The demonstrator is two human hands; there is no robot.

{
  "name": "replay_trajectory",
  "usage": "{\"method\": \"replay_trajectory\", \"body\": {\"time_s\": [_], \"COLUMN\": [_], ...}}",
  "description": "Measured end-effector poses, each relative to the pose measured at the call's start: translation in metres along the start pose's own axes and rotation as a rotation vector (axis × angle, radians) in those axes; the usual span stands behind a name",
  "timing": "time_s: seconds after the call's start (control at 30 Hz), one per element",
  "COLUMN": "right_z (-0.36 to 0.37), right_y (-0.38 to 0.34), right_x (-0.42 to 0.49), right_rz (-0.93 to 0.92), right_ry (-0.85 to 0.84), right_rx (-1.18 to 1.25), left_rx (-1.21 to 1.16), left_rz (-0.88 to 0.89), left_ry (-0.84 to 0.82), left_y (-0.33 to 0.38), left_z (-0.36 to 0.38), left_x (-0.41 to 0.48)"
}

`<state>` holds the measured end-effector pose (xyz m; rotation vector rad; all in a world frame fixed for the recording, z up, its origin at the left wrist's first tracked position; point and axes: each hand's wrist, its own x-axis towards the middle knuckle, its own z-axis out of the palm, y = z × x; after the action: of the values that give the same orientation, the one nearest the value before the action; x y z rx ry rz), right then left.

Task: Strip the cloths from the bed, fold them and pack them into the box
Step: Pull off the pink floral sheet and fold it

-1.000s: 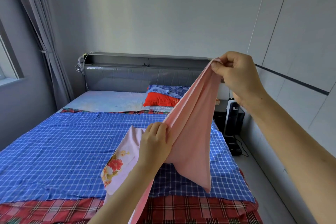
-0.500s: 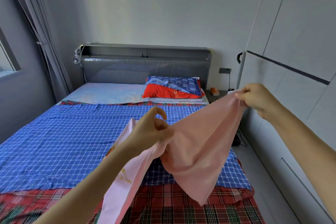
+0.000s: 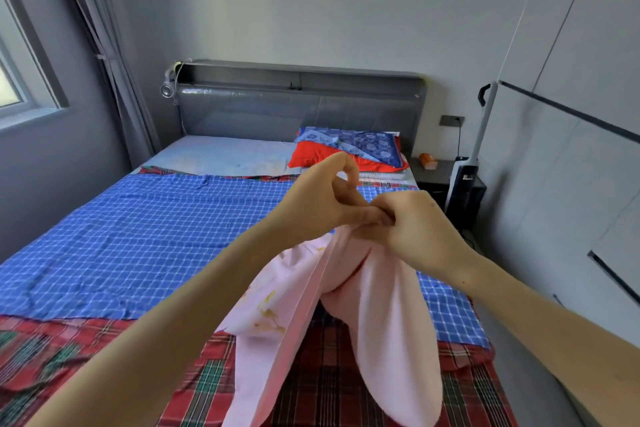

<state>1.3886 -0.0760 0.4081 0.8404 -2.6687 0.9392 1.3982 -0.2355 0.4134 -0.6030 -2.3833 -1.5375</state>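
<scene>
Both hands meet above the foot half of the bed (image 3: 104,288), fingertips touching. The left hand (image 3: 322,198) pinches the top edge of a pink cloth (image 3: 391,322) between thumb and lower fingers, its index finger curled up clear of the fabric. The right hand (image 3: 412,229) is closed on the same top edge just beside it. The cloth hangs from the two grips in two long folds: a plain pink fold on the right, and on the left a paler fold with a faint floral print. Both folds drop past the blue checked sheet (image 3: 145,236) and over the red plaid sheet (image 3: 69,357) at the foot edge. At the head edge, near the right corner, a blue pillow (image 3: 367,146) lies on a red pillow (image 3: 311,159), below the grey headboard (image 3: 298,107). A nightstand (image 3: 436,173) stands beside that corner. No box is in view
</scene>
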Motion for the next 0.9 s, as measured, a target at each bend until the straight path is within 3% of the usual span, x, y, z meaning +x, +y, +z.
{"method": "replay_trajectory", "body": {"time_s": [0.1, 0.17, 0.3, 0.43, 0.53, 0.9], "right_z": [0.002, -0.001, -0.008, -0.015, -0.021, -0.035], "right_y": [-0.005, -0.009, -0.024, -0.04, -0.05, -0.069], "right_x": [0.008, 0.016, 0.028, 0.038, 0.044, 0.057], "right_rz": [-0.037, -0.04, -0.065, -0.091, -0.085, -0.041], "right_ry": [0.164, 0.23, 0.274, 0.318, 0.331, 0.378], "right_rx": [0.023, 0.033, 0.039, 0.034, 0.042, 0.069], "left_rx": [-0.115, -0.016, 0.249, 0.536, 0.543, 0.482], "left_rz": [0.04, 0.005, -0.11, 0.109, 0.085, 0.253], "left_ry": [0.234, 0.397, 0.488, 0.652, 0.686, 0.819], "left_y": [-0.02, -0.042, -0.079, -0.107, -0.121, -0.116], "left_z": [0.003, 0.013, 0.042, 0.056, 0.053, 0.05], "left_x": [-0.026, -0.047, -0.081, -0.095, -0.097, -0.077]}}
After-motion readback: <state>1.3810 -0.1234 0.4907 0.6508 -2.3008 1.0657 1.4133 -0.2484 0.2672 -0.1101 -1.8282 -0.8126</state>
